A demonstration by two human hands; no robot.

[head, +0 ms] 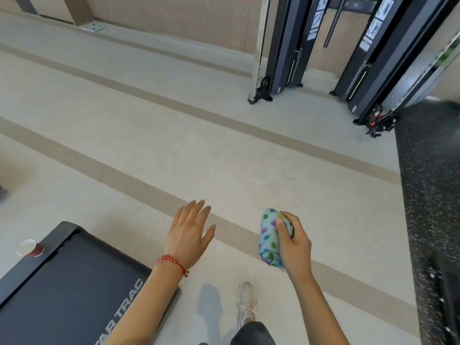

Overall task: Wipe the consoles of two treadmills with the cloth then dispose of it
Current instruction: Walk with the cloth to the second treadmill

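My right hand [293,241] is shut on a bunched light-blue cloth [268,237] with coloured dots, held over the pale floor at lower centre right. My left hand [189,232] hovers flat with fingers spread and holds nothing; a red bead bracelet circles its wrist. The rear end of a black treadmill deck [64,290] fills the lower left, just left of my left forearm. No treadmill console is in view.
A red paper cup [29,248] stands on the floor by the treadmill's left edge. Black cable-machine towers [286,51] stand at the top right, on and beside a dark speckled mat [428,185]. My white shoe [246,302] steps on the striped beige floor [149,135].
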